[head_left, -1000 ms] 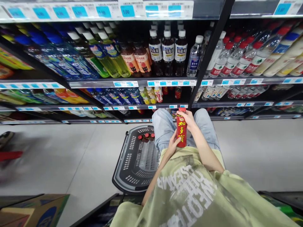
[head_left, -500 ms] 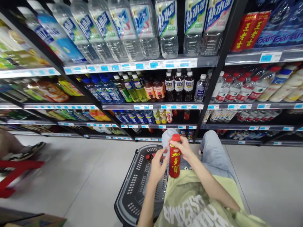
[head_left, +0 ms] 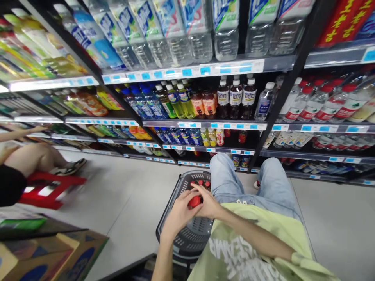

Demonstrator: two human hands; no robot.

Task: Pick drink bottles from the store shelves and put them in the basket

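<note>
Both my hands meet over a dark grey shopping basket (head_left: 172, 216) on the floor in front of me. My left hand (head_left: 177, 214) and my right hand (head_left: 209, 205) are closed round a red-capped red bottle (head_left: 194, 201), of which only the cap shows between the fingers. More red caps (head_left: 200, 183) sit in the far end of the basket. My knees in light jeans are just right of the basket.
Drink shelves (head_left: 205, 125) full of bottles run across ahead. At the left another person sits on a red stool (head_left: 47, 187), reaching to a shelf. Cardboard boxes (head_left: 55, 257) lie at the lower left. Grey floor lies between.
The red bottle was held upright in front of me; now it is tipped low over the basket with both hands round it. The view has swung left, showing the seated person.
</note>
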